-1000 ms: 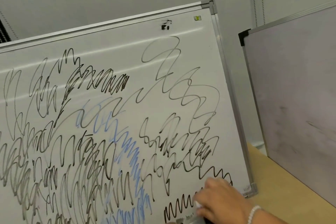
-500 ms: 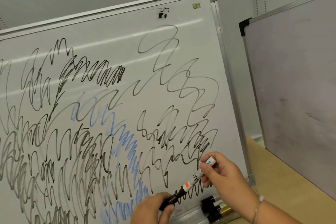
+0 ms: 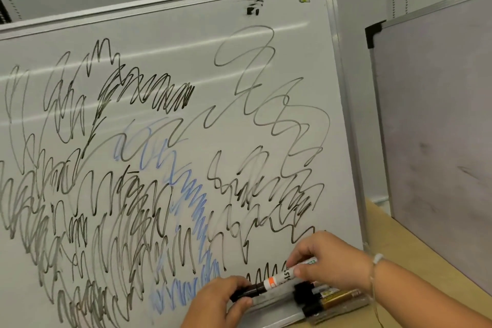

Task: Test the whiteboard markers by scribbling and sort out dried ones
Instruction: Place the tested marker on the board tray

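marker (image 3: 277,281) slants low against the glossy scribbled whiteboard (image 3: 186,48), just above the spare markers (image 3: 332,297) at its foot. left hand (image 3: 213,303) grips the black cap (image 3: 253,291); right hand (image 3: 327,261) pinches the smooth white cylindrical barrel. step: likely uncapping or recapping, cannot tell which. next move calls for a straight axial pull or push.

Marker (image 3: 277,278) before whiteboard (image 3: 186,34) bottom edge; spare markers (image 3: 332,298) below-right, seemingly on tray (image 3: 277,323); second board (image 3: 439,114) right.
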Tool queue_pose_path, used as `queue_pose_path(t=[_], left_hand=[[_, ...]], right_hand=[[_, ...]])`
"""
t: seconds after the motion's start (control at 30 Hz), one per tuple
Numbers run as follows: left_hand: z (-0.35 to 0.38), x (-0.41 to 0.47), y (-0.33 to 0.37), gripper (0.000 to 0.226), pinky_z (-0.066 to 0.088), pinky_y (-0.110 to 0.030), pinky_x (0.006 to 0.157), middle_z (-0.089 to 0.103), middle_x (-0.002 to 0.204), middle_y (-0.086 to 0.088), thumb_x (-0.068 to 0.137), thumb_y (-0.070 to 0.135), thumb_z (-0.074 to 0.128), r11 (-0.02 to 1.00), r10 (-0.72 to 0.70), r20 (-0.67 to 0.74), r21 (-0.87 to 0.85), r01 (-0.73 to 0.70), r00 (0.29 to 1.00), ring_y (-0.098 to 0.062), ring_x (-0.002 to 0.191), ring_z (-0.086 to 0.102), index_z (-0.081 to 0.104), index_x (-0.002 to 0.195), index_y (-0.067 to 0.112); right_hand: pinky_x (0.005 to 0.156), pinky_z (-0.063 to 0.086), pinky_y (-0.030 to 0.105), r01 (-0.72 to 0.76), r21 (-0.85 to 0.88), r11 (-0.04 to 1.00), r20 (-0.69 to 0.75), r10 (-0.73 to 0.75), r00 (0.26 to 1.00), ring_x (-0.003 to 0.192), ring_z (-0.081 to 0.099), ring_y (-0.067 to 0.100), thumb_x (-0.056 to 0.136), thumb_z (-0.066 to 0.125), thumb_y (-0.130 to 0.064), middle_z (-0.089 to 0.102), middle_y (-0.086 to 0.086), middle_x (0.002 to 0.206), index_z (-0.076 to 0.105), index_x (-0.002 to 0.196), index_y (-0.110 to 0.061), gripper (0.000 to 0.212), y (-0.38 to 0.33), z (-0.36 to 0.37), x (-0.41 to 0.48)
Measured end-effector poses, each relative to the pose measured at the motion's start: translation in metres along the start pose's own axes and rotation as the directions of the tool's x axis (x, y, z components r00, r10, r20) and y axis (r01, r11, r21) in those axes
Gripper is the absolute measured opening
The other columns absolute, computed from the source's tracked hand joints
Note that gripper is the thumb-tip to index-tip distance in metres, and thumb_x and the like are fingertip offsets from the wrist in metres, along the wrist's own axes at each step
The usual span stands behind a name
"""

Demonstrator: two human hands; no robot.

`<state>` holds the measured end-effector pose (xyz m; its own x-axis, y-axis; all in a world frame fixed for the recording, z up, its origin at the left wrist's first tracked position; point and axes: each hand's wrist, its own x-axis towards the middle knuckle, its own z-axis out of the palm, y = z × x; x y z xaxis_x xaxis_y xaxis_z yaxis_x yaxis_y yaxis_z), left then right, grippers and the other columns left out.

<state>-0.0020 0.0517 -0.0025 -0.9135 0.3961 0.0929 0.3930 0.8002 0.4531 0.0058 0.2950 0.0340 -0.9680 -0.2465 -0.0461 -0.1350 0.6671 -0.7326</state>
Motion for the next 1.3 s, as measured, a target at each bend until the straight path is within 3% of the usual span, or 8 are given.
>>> queue_pose_path(t=[0.07, 0.2, 0.33, 0.47, 0.63, 0.87, 1.03, 1.3], left_hand=[[-0.001, 0.000, 0.002, 0.026, 0.030, 0.001, 0.083, 0.056, 0.109, 0.020, 0.090, 0.045, 0.057, 1.000, 0.005, 0.015, 0.006, -0.005, 1.000, 0.006, 0.104, 0.050, 0.037, 0.093, 0.062], [-0.007, 0.001, 0.004, 0.023, 0.033, -0.003, 0.080, 0.057, 0.104, 0.025, 0.092, 0.042, 0.056, 0.999, 0.035, -0.002, 0.014, -0.035, 0.999, 0.006, 0.100, 0.051, 0.046, 0.106, 0.056], [-0.014, 0.000, 0.002, 0.020, 0.038, -0.008, 0.084, 0.058, 0.101, 0.024, 0.092, 0.041, 0.055, 0.997, 0.066, 0.004, 0.045, -0.066, 0.998, 0.006, 0.097, 0.052, 0.056, 0.112, 0.045], [-0.015, 0.000, 0.001, 0.021, 0.043, -0.017, 0.086, 0.060, 0.102, 0.017, 0.093, 0.041, 0.055, 0.992, 0.055, 0.032, 0.111, -0.058, 0.998, 0.001, 0.095, 0.053, 0.059, 0.113, 0.038], [0.002, 0.000, -0.007, 0.029, 0.044, -0.022, 0.087, 0.062, 0.108, 0.007, 0.091, 0.045, 0.055, 0.970, -0.003, 0.219, 0.239, -0.051, 0.976, -0.010, 0.099, 0.056, 0.055, 0.116, 0.030], [0.031, 0.014, -0.023, 0.025, 0.044, -0.028, 0.088, 0.061, 0.109, 0.006, 0.093, 0.039, 0.050, 0.911, -0.053, 0.096, 0.412, 0.009, 0.994, -0.015, 0.101, 0.054, 0.057, 0.116, 0.030], [0.048, 0.017, -0.038, 0.024, 0.044, -0.028, 0.087, 0.057, 0.113, 0.002, 0.094, 0.024, 0.047, 0.911, -0.123, 0.064, 0.402, 0.087, 0.990, -0.018, 0.102, 0.055, 0.054, 0.117, 0.024], [0.062, 0.015, -0.048, 0.034, 0.045, -0.033, 0.093, 0.056, 0.122, -0.005, 0.096, 0.010, 0.043, 0.883, -0.130, 0.163, 0.467, 0.040, 0.978, -0.024, 0.110, 0.055, 0.055, 0.126, 0.019]], right_hand=[[0.080, 0.048, 0.019, 0.065, -0.198, 0.978, 0.039, -0.058, 0.998, 0.085, 0.058, 0.001, 0.092, 0.060, -0.031, 0.063, -0.015, 0.098, 0.067, 0.113, -0.028, 0.023, -0.005, 0.000, 0.003], [0.062, 0.043, 0.021, 0.137, -0.262, 0.955, 0.028, -0.135, 0.990, 0.067, 0.048, 0.007, 0.096, 0.051, -0.031, 0.059, -0.010, 0.091, 0.064, 0.115, -0.031, 0.022, -0.015, 0.005, 0.009], [0.075, 0.050, 0.029, 0.178, -0.280, 0.943, 0.036, -0.175, 0.984, 0.077, 0.054, 0.013, 0.096, 0.051, -0.031, 0.058, -0.011, 0.093, 0.063, 0.115, -0.030, 0.022, -0.012, 0.015, 0.011], [0.076, 0.046, 0.019, 0.206, -0.270, 0.940, 0.022, -0.208, 0.978, 0.083, 0.054, 0.007, 0.096, 0.052, -0.030, 0.055, -0.014, 0.093, 0.064, 0.115, -0.028, 0.023, -0.010, 0.025, 0.014], [0.085, 0.042, 0.022, 0.227, -0.353, 0.908, 0.124, -0.195, 0.973, 0.092, 0.051, 0.007, 0.096, 0.051, -0.030, 0.059, -0.010, 0.105, 0.063, 0.117, -0.027, 0.025, -0.002, 0.040, 0.023], [0.091, 0.028, 0.037, 0.205, -0.717, 0.667, 0.092, -0.202, 0.975, 0.110, 0.044, 0.019, 0.096, 0.046, -0.034, 0.062, -0.003, 0.114, 0.060, 0.124, -0.025, 0.032, 0.035, 0.089, 0.041], [0.065, 0.045, 0.028, 0.201, -0.756, 0.623, -0.064, -0.377, 0.924, 0.069, 0.057, 0.007, 0.058, 0.082, -0.044, 0.063, -0.019, 0.069, 0.070, 0.074, -0.033, 0.023, 0.052, 0.112, 0.043], [0.059, 0.047, 0.029, 0.208, -0.797, 0.567, -0.088, -0.450, 0.889, 0.061, 0.055, 0.009, 0.045, 0.089, -0.033, 0.058, -0.017, 0.060, 0.066, 0.061, -0.030, 0.029, 0.064, 0.134, 0.053]])
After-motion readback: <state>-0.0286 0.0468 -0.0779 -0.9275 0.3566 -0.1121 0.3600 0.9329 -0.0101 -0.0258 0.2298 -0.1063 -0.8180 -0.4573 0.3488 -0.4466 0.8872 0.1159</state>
